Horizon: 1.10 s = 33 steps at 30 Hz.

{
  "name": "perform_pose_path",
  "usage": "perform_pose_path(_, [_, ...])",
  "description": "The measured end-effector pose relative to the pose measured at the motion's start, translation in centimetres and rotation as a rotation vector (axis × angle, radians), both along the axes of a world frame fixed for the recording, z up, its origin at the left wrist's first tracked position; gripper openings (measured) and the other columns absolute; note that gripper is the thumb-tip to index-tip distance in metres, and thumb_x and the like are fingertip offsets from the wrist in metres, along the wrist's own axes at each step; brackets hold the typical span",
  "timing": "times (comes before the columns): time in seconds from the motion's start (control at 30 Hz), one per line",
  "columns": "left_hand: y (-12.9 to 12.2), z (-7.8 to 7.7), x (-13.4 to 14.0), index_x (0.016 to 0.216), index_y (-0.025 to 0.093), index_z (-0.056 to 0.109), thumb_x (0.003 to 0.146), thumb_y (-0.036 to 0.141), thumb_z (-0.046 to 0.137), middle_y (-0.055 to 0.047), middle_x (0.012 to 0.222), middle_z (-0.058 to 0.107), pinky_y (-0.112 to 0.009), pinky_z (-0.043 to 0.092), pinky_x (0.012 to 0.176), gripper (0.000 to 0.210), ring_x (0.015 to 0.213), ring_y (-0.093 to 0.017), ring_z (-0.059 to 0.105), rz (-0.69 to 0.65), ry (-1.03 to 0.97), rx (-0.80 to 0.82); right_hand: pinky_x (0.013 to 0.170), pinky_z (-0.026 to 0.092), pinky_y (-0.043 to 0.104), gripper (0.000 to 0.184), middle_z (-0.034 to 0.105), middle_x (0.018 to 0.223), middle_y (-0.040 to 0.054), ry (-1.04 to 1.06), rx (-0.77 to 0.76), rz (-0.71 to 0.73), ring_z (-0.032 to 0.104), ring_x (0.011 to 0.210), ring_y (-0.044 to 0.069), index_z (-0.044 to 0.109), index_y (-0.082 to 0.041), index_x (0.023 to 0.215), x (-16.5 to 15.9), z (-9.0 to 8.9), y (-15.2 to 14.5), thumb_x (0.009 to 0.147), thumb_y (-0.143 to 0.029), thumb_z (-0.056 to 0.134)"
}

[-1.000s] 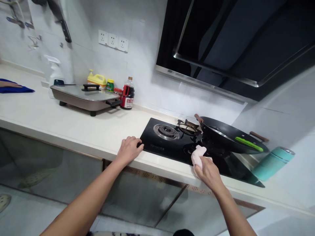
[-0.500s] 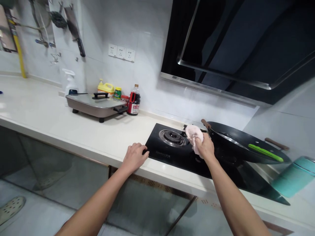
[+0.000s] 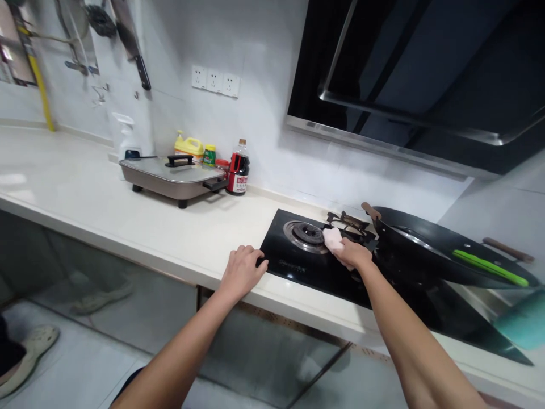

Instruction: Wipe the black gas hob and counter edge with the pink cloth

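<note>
The right hand (image 3: pixel 355 253) grips a pale-pink cloth (image 3: pixel 332 239) at the round metal burner (image 3: pixel 303 234) of a black glass cooktop (image 3: pixel 315 276); the left hand (image 3: pixel 242 270), fingers loosely bent, rests at the cream table's (image 3: pixel 93 201) front edge. A black metal wok (image 3: pixel 438 253) sits farther right.

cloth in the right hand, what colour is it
Pale pink; the cloth shows best in the head view, partly covered by the right hand.

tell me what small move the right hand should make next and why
Probably sweep the pale cloth leftward along the front rim of the left burner: the right hand holds it bunched at the burner's right side, and the left hand rests by the cooktop's left edge, apart from that path.
</note>
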<state>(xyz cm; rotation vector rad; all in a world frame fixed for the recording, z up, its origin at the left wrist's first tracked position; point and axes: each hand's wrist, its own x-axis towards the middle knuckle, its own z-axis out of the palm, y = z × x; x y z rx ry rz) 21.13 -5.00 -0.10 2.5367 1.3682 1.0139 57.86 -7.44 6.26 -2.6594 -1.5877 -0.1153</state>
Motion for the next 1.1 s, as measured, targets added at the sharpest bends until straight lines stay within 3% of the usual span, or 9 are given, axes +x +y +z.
perform_pose_path(0.13, [0.1, 0.0, 0.1, 0.105, 0.021, 0.074, 0.097, 0.034, 0.056, -0.01, 0.112, 0.073, -0.044, 0.043, 0.096, 0.023, 0.11, -0.029, 0.061, 0.005, 0.021, -0.003, 0.097, 0.045, 0.045, 0.052, 0.068, 0.13, 0.017, -0.041, 0.009, 0.139, 0.065, 0.118, 0.035, 0.063, -0.02, 0.132, -4.0, -0.7, -1.7, 0.092, -0.052, 0.055])
perform_pose_path(0.27, [0.4, -0.2, 0.0, 0.106, 0.023, 0.074, 0.098, 0.036, 0.055, -0.01, 0.113, 0.074, -0.045, 0.043, 0.097, 0.024, 0.112, -0.03, 0.06, 0.012, 0.045, 0.009, 0.094, 0.044, 0.039, 0.053, 0.066, 0.13, 0.0142, -0.05, 0.054, 0.246, 0.064, 0.115, 0.032, 0.063, -0.02, 0.125, -7.4, -1.5, -4.2, 0.089, -0.059, 0.061])
perform_pose_path(0.37, [0.5, -0.1, -0.1, 0.105, 0.023, 0.074, 0.097, 0.035, 0.055, -0.01, 0.113, 0.074, -0.044, 0.043, 0.098, 0.025, 0.113, -0.03, 0.061, 0.009, 0.05, 0.015, 0.093, 0.043, 0.036, 0.06, 0.064, 0.13, 0.0128, -0.017, 0.156, 0.326, 0.061, 0.113, 0.029, 0.058, -0.021, 0.133, -8.6, -2.5, -6.1, 0.091, -0.065, 0.06])
perform_pose_path(0.43, [0.7, 0.1, -0.3, 0.104, 0.023, 0.075, 0.096, 0.036, 0.055, -0.009, 0.111, 0.074, -0.043, 0.044, 0.097, 0.025, 0.112, -0.03, 0.061, -0.001, 0.049, 0.011, 0.093, 0.042, 0.037, 0.056, 0.062, 0.133, 0.0117, -0.008, 0.214, 0.374, 0.059, 0.113, 0.028, 0.055, -0.024, 0.14, -8.6, -3.2, -7.2, 0.098, -0.06, 0.052])
perform_pose_path(0.53, [1.0, 0.2, -0.5, 0.1, 0.024, 0.075, 0.096, 0.036, 0.053, -0.009, 0.109, 0.075, -0.043, 0.046, 0.095, 0.026, 0.11, -0.03, 0.063, -0.004, 0.052, 0.013, 0.096, 0.04, 0.037, 0.043, 0.061, 0.132, 0.009, -0.003, 0.257, 0.393, 0.058, 0.112, 0.026, 0.06, -0.029, 0.138, -7.6, -4.1, -8.7, 0.103, -0.048, 0.045])
perform_pose_path(0.73, [1.4, 0.4, -0.7, 0.099, 0.024, 0.075, 0.096, 0.038, 0.052, -0.008, 0.106, 0.076, -0.042, 0.047, 0.095, 0.027, 0.109, -0.029, 0.064, -0.012, 0.058, 0.003, 0.092, 0.042, 0.032, 0.03, 0.063, 0.12, 0.0049, 0.117, 0.352, 0.302, 0.059, 0.109, 0.022, 0.069, -0.027, 0.115, -3.4, -5.3, -12.9, 0.097, -0.042, 0.051])
perform_pose_path(0.87, [1.4, 0.5, -0.8, 0.099, 0.024, 0.075, 0.096, 0.039, 0.051, -0.007, 0.107, 0.077, -0.041, 0.047, 0.097, 0.028, 0.111, -0.029, 0.065, -0.011, 0.037, -0.017, 0.09, 0.043, 0.031, 0.035, 0.064, 0.118, 0.0035, 0.154, 0.37, 0.266, 0.061, 0.109, 0.021, 0.066, -0.029, 0.123, -0.5, -5.8, -15.8, 0.097, -0.044, 0.048])
perform_pose_path(1.03, [1.3, 0.6, -0.7, 0.097, 0.025, 0.075, 0.095, 0.038, 0.051, -0.006, 0.106, 0.077, -0.041, 0.047, 0.096, 0.027, 0.11, -0.028, 0.065, -0.012, 0.03, -0.021, 0.088, 0.045, 0.035, 0.05, 0.066, 0.115, 0.008, 0.043, 0.416, 0.089, 0.062, 0.107, 0.026, 0.063, -0.024, 0.134, 3.0, -6.7, -18.8, 0.093, -0.048, 0.047])
perform_pose_path(1.1, [1.2, 0.5, -0.6, 0.098, 0.025, 0.075, 0.096, 0.039, 0.051, -0.007, 0.107, 0.077, -0.041, 0.047, 0.096, 0.027, 0.111, -0.029, 0.065, -0.008, 0.033, -0.013, 0.086, 0.046, 0.037, 0.052, 0.068, 0.111, 0.0098, 0.04, 0.44, 0.014, 0.065, 0.102, 0.028, 0.066, -0.022, 0.128, 4.7, -7.0, -20.3, 0.091, -0.052, 0.046])
